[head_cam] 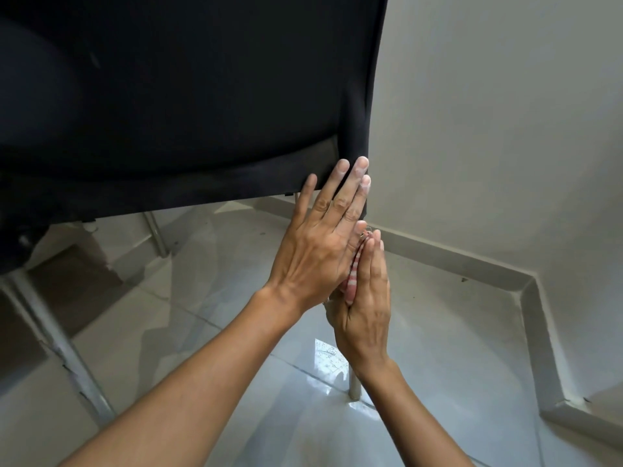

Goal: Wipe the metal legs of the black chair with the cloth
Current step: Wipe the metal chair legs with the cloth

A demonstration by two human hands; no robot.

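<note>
The black chair [188,96] fills the upper left, seen from behind and above. My left hand [320,244] lies flat with fingers straight, its tips touching the chair's lower right corner. My right hand [365,298] presses against it from the right, palm to palm. A pink and white striped cloth [353,284] is squeezed between the two palms; only its edge shows. One metal leg runs under the hands and is mostly hidden, its foot [354,387] showing on the tiles. Another metal leg [64,352] slants at the left, and a third [156,235] stands farther back.
Glossy pale floor tiles [455,348] spread below. A white wall [505,129] with a grey skirting [526,298] forms a corner on the right, close to the chair. A brown patch of floor [67,281] lies under the seat.
</note>
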